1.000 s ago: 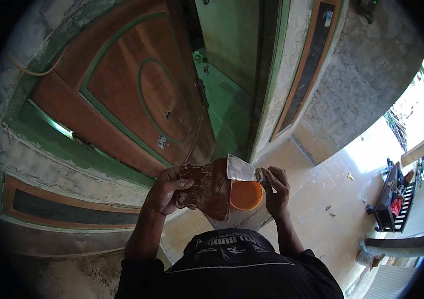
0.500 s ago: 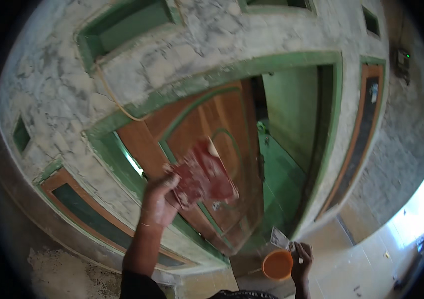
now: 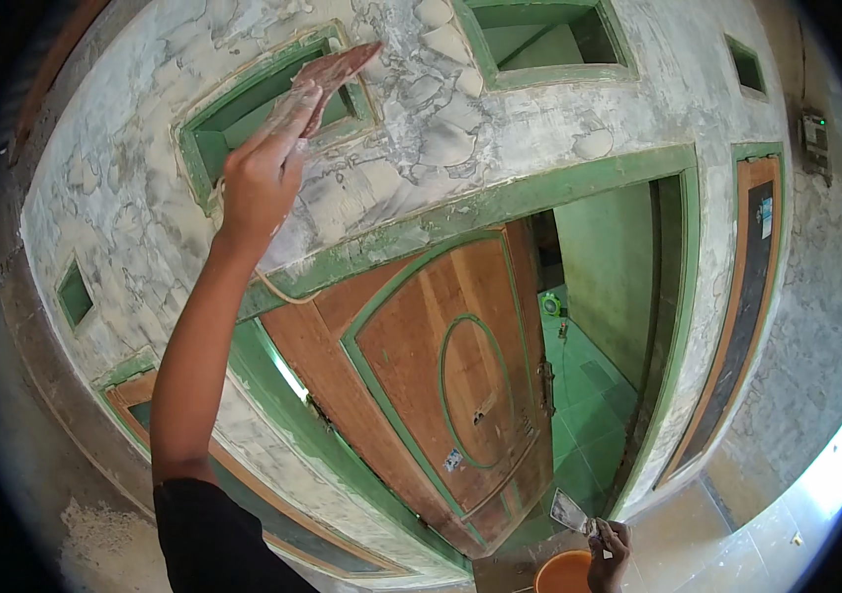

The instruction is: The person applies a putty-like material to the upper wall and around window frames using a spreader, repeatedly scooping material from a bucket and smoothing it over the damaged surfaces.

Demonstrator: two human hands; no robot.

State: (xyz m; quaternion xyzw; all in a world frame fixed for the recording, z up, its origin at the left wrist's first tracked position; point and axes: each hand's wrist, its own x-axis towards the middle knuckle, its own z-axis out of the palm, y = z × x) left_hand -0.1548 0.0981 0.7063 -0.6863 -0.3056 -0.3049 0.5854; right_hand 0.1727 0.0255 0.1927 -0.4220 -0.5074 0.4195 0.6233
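Observation:
Raised high in front of the wall, my left hand (image 3: 265, 168) grips a flat, reddish-brown putty spreader (image 3: 340, 71) by one end. The spreader is seen nearly edge-on, over the right side of a green-framed wall opening (image 3: 233, 117). Whether it touches the wall I cannot tell. Low down, my right hand (image 3: 611, 553) is closed round the handle of a putty knife (image 3: 569, 510), its whitish blade pointing up and left. Below the knife an orange bucket (image 3: 561, 573) is partly cut off by the lower edge.
Grey and white patches of putty cover the wall (image 3: 421, 128). Beneath the green lintel, a brown wooden door (image 3: 450, 366) stands ajar onto a green-tiled floor (image 3: 584, 395). A pale cord (image 3: 287, 296) hangs at the frame. A second green-framed opening (image 3: 544, 44) is right of the spreader.
My left hand has lifted the spreader from in front of the door to the upper wall. The view has tilted upward, and the bucket sits lower in it. The right hand keeps the putty knife.

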